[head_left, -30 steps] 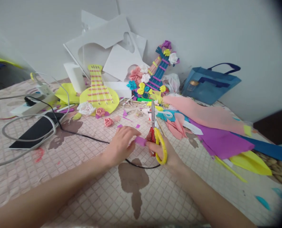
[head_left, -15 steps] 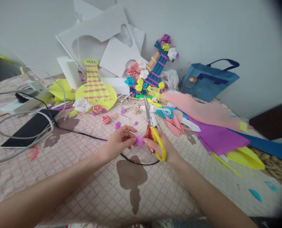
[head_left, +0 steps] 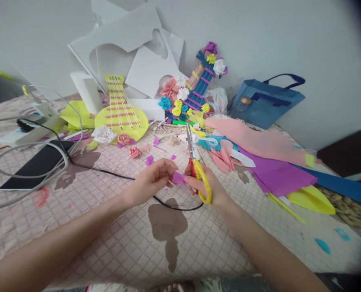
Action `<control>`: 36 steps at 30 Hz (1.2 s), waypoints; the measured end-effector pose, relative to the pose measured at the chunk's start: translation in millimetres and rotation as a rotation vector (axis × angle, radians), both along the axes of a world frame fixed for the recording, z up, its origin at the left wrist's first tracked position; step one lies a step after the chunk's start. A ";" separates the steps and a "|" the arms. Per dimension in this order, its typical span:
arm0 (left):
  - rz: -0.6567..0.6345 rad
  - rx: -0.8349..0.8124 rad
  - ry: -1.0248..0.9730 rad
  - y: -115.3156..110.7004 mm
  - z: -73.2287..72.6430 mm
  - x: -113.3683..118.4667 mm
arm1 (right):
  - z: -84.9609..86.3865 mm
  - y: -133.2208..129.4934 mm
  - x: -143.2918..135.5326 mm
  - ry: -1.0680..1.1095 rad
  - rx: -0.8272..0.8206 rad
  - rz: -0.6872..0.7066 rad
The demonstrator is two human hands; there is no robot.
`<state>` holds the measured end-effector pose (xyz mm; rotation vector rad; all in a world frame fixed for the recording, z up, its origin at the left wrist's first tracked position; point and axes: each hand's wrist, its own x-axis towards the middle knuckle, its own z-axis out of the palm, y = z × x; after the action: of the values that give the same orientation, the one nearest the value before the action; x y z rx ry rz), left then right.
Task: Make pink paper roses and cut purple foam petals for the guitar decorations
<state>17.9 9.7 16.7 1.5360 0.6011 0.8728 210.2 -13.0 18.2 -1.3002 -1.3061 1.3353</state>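
Note:
A small piece of purple crepe paper (head_left: pixel 179 178) is stretched between my two hands above the table. My left hand (head_left: pixel 154 180) is closed, its fingertips at the left edge of the piece. My right hand (head_left: pixel 212 185) has its thumb and finger on the right edge and also holds a pair of scissors (head_left: pixel 202 182). Their yellow and red handles rest in the palm, and the blades point away from me. Small purple scraps (head_left: pixel 150 160) and a pink paper rose (head_left: pixel 134 152) lie beyond my left hand.
A yellow paper guitar (head_left: pixel 121 117) leans at the back, with a flower-covered blue one (head_left: pixel 200 87) right of it. Crepe paper sheets (head_left: pixel 277 174) spread to the right, near a blue bag (head_left: pixel 265 103). A black cable (head_left: pixel 107 172) runs under my hands; a dark tablet-like slab (head_left: pixel 37 166) lies left.
The purple piece has opened out flatter and shows more of its face. My left fingers have shifted slightly on its edge; the scissors stay in my right hand.

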 end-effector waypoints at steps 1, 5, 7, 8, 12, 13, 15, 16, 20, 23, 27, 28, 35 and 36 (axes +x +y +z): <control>-0.001 0.033 0.020 0.0 -0.3 -0.2 | 0.6 -0.2 -0.2 0.000 -0.002 0.005; 0.042 0.058 0.090 -0.4 -1.7 0.3 | 2.3 -0.5 -1.5 -0.004 -0.022 0.040; 0.045 0.021 0.108 0.0 -2.8 0.7 | 2.5 -0.3 -2.0 -0.008 -0.026 0.047; 0.045 0.004 0.117 0.2 -3.2 0.9 | 2.5 -0.3 -2.1 -0.011 -0.024 0.045; 0.062 -0.082 0.134 0.4 -3.3 1.8 | 2.8 -1.3 -2.7 -0.047 -0.010 0.046; 0.064 -0.118 0.130 0.3 -3.0 2.1 | 2.9 -1.9 -3.0 -0.055 -0.007 0.051; 0.050 -0.212 0.118 0.2 -2.5 2.7 | 3.2 -3.1 -3.9 -0.066 -0.008 0.064; 0.037 -0.261 0.110 0.1 -2.5 2.9 | 3.4 -3.7 -4.6 -0.067 -0.013 0.067; 0.000 -0.394 0.086 0.4 -3.5 2.7 | 3.7 -5.2 -7.0 -0.049 -0.038 0.058; -0.016 -0.408 0.088 0.9 -3.4 1.5 | 3.5 -4.9 -7.2 -0.043 -0.020 0.046; -0.036 -0.360 0.129 1.5 -1.6 0.1 | 1.8 -4.2 -5.4 -0.027 -0.001 0.031; -0.041 -0.348 0.142 1.8 -1.2 -0.1 | 1.2 -4.1 -5.0 -0.022 0.000 0.028; -0.024 -0.325 0.150 3.1 -1.8 -0.4 | 0.6 -5.9 -7.3 -0.037 -0.028 0.058; -0.027 -0.337 0.143 2.9 -2.4 -0.3 | 0.9 -6.4 -7.8 -0.049 -0.033 0.059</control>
<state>17.6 12.6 14.3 1.3019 0.7871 0.6082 202.4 -19.4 19.1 -1.3336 -1.3700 1.3785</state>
